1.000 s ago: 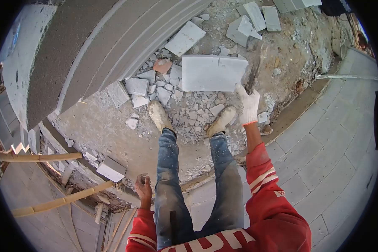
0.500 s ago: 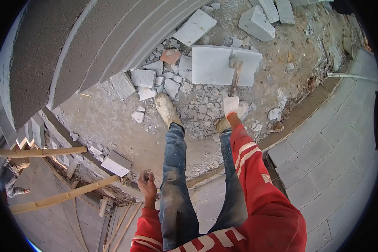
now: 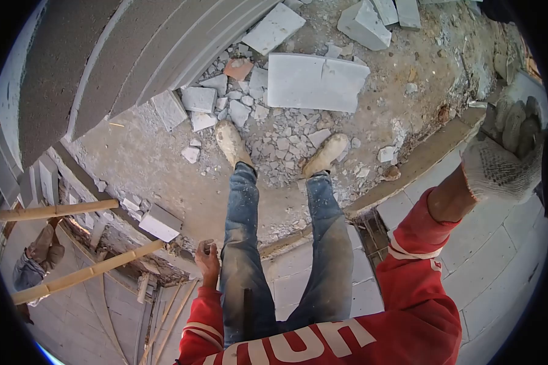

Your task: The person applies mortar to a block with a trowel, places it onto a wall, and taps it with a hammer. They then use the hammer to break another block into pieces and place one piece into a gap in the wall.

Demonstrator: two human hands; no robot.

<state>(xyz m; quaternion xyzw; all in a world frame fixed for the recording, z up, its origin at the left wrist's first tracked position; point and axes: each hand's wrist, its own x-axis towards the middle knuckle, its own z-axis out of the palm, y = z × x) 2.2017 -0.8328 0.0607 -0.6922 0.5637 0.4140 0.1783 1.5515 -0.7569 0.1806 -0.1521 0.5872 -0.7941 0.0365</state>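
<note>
My right hand [image 3: 504,161], in a white knitted glove, is raised at the far right edge, its fingers curled. The hammer it gripped a moment earlier does not show; the dark picture edge may hide it. My bare left hand [image 3: 207,261] hangs beside my left leg, fingers loosely bent, with nothing in it. On the ground ahead of my shoes lies a light grey block slab [image 3: 307,82], a short crack running down from its top edge. Crushed block rubble [image 3: 280,143] covers the ground between my shoes and the slab.
A stack of large grey blocks [image 3: 103,67] rises at upper left. Broken block pieces [image 3: 364,25] lie at the top. Bamboo poles [image 3: 91,272] cross the lower left, where another person [image 3: 36,264] is partly visible. Grey blockwork [image 3: 469,243] lies at right.
My right hand has swung up and right, away from the slab, and the hammer has left view. My left hand stays low. The slab's crack is now uncovered.
</note>
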